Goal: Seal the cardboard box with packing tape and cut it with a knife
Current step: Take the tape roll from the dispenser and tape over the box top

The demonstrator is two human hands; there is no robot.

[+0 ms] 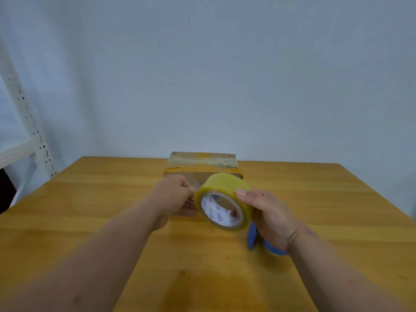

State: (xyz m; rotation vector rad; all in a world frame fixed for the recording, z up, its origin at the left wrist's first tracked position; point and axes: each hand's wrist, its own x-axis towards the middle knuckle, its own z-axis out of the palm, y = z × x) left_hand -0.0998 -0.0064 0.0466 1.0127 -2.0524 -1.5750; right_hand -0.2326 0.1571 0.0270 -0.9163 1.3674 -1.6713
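Tape roll [224, 202] gripped in right hand [270, 216], left hand [174, 197] fingers pinching its loose end.

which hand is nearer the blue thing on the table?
Right. The right hand, gripping the tape roll, sits directly over the blue object. The left hand is across the roll, pinching the tape end.

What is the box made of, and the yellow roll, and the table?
The box looks like brown cardboard, dull and papery, with glossy tape strips already across it. The yellow roll seems to be see-through plastic tape, shiny, wound on a white printed core, likely card. The table looks like wood or a wood-look top: golden planks with a smooth sheen.
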